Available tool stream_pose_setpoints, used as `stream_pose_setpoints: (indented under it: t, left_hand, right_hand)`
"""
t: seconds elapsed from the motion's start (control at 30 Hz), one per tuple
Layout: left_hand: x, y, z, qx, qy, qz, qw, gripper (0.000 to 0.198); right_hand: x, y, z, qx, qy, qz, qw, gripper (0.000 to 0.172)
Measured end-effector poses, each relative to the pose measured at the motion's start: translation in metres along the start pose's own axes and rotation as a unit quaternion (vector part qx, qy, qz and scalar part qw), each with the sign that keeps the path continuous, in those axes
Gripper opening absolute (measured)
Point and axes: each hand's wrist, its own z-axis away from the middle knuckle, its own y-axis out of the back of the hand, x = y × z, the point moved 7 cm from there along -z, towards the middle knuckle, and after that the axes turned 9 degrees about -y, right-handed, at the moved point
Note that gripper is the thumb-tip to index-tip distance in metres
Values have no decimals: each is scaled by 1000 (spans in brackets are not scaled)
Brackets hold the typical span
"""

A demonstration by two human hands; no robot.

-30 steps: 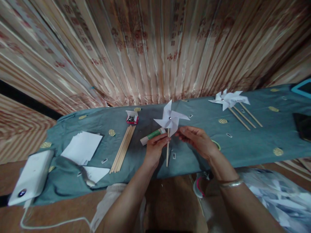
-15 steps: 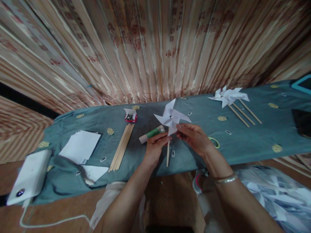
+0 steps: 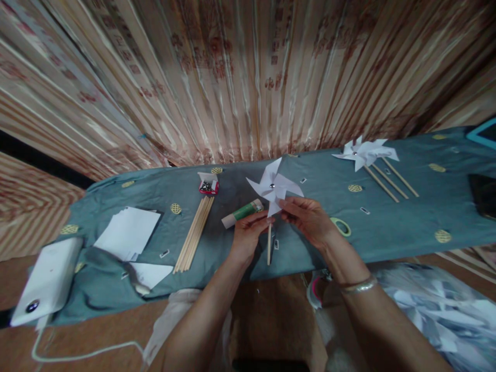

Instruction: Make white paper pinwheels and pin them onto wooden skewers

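A white paper pinwheel (image 3: 272, 185) with a shiny pin at its centre is held upright over the table on a thin wooden stick (image 3: 268, 247). My left hand (image 3: 248, 235) pinches that stick just under the paper blades. With thumb and fingers, my right hand (image 3: 306, 217) grips the lower right blade of the pinwheel. Behind my left fingers lies a green and beige glue stick (image 3: 242, 213). Left of it are a bundle of wooden sticks (image 3: 195, 235) and a small open red box (image 3: 208, 185) of shiny pins.
Finished pinwheels (image 3: 366, 154) lie at the back right. Scissors with a pale green handle (image 3: 341, 226) are beside my right wrist. White paper sheets (image 3: 129, 232) and a corded white device (image 3: 50, 281) sit left. A clear bag of pinwheels (image 3: 442, 315) stands below right.
Both hands stay almost in place. The pinwheel's blades have turned or shifted very slightly, and the right fingers have moved a little to the left on the blade.
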Motion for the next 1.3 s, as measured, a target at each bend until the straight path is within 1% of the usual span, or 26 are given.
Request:
stream_pose_setpoints:
  t: [0.23, 0.37, 0.53, 0.63, 0.73, 0.83, 0.9, 1.0, 1.07, 1.13, 1.23, 1.3]
  left_hand:
    - [0, -1, 1, -7, -1, 8, 1000, 25]
    - [-1, 0, 1, -11, 1, 3, 1000, 28]
    - [0, 0, -1, -22, -6, 9, 1000, 32]
    - [0, 2, -4, -16, -10, 16, 1000, 31]
    - [0, 7, -8, 8, -10, 19, 1000, 31]
    - [-1, 9, -9, 22, -7, 22, 999, 32]
    - [-1, 8, -8, 17, 1, 21, 1000, 33]
    - [-3, 5, -5, 1, 18, 13, 1000, 34]
    - [-5, 2, -4, -12, 29, 8, 999, 34]
    - [-6, -1, -2, -21, 36, 3, 999, 35]
    - [-7, -3, -2, -28, 40, -5, 999, 34]
    - [-8, -3, -2, -32, 40, -7, 999, 34]
  right_hand:
    - [0, -4, 0, 0, 0, -6, 1000, 32]
    - [2, -6, 0, 0, -7, -7, 1000, 32]
    - [2, -8, 1, 7, -19, 9, 1000, 36]
    - [-1, -8, 4, 11, -7, 39, 999, 40]
    - [-6, -3, 8, 25, 11, 66, 997, 43]
    - [-17, 12, 9, 66, 48, 56, 995, 42]
    - [-28, 28, 11, 121, 96, 20, 988, 40]
    - [-41, 50, 16, 204, 165, -24, 965, 32]
    - [-43, 57, 16, 221, 175, -26, 959, 30]
    - [-41, 58, 12, 204, 159, -17, 966, 30]
    - [-34, 52, 8, 158, 131, 3, 979, 29]
    - [-30, 49, 7, 138, 120, 15, 983, 27]
